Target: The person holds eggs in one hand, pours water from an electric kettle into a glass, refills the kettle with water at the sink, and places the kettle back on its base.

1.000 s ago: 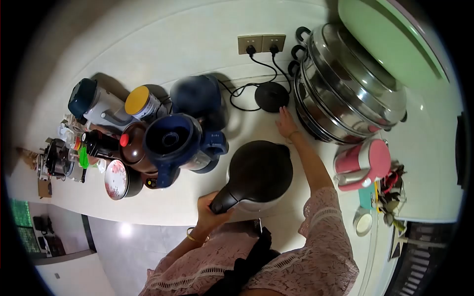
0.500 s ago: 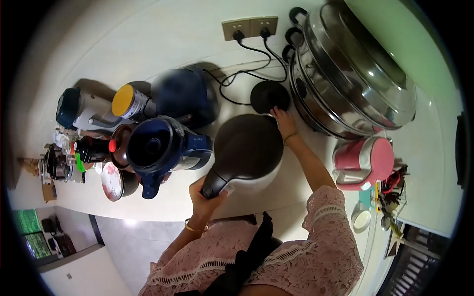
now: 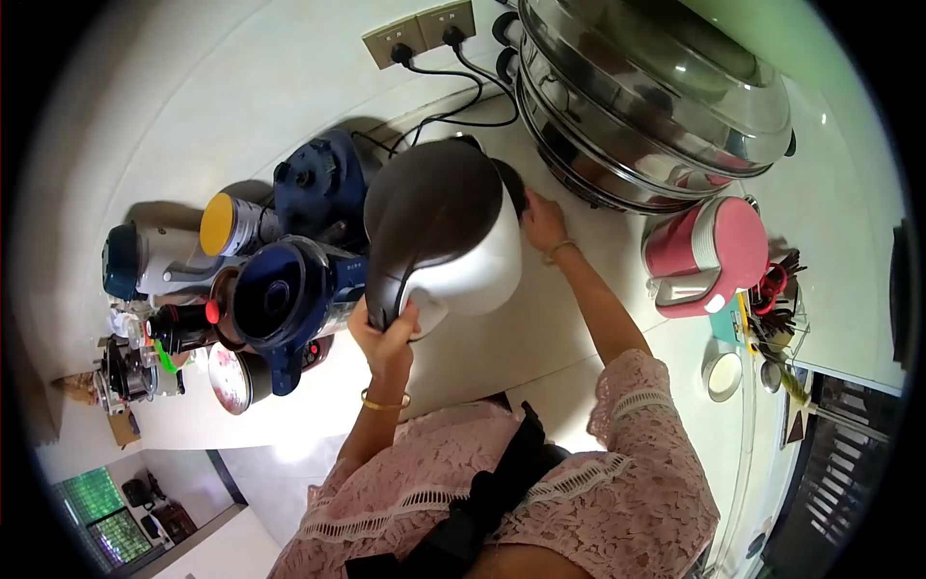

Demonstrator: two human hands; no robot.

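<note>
An electric kettle (image 3: 473,261) with a dark brown lid and a pale silvery body is raised above the counter in front of me. My left hand (image 3: 384,338) is closed round its dark handle, thumb toward the body. Behind the kettle's right side shows part of a round black power base (image 3: 512,188); the rest is hidden by the kettle. My right hand (image 3: 546,224) is at the base's right edge, its fingers bent in against it. The fingertips are partly hidden.
Left of the kettle stand a dark blue blender jug (image 3: 280,294), a blue motor base (image 3: 318,183) and a yellow-lidded can (image 3: 220,224). A large stacked steamer (image 3: 627,116) and a pink appliance (image 3: 709,256) are on the right. Black cords run to the wall sockets (image 3: 420,34).
The view has shifted. The kettle has moved left and away from me, tilting so more of its side shows. My right hand's fingers have gone from stretched out to bent at the base's edge.
</note>
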